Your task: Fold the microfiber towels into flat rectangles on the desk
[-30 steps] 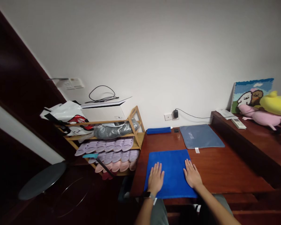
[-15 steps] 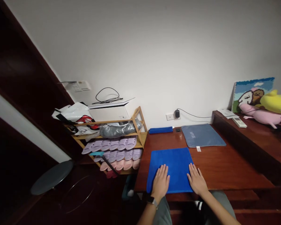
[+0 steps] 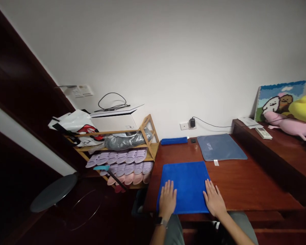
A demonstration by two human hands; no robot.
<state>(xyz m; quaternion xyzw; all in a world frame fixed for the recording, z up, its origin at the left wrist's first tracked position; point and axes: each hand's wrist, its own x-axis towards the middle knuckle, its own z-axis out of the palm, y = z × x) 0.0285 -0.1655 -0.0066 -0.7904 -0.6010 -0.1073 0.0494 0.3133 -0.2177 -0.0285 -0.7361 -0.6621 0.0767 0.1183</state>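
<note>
A bright blue cloth (image 3: 188,183) lies spread flat as a near-square at the front of the reddish-brown wooden table (image 3: 250,185). My left hand (image 3: 167,198) rests palm down on the cloth's left side, fingers stretched forward. At the right edge of the same cloth lies my right hand (image 3: 214,199), also palm down, its fingers extended partly over the cloth and partly over the wood. Neither hand grips anything. Behind the cloth, a grey-blue folded cloth (image 3: 221,147) with a white tag lies on the table, near a narrow folded blue cloth (image 3: 173,141) by the wall.
To the left stands a wooden shoe rack (image 3: 153,149) with several slippers (image 3: 122,156) and a white box (image 3: 114,122) on top. A black charger (image 3: 192,122) is plugged into the wall. On the raised right ledge are a remote (image 3: 264,133) and plush toys (image 3: 290,126). A round stool (image 3: 54,194) stands left.
My left hand has slid left across the blue cloth toward its left edge. My right hand stays at the right edge. The view has shifted slightly.
</note>
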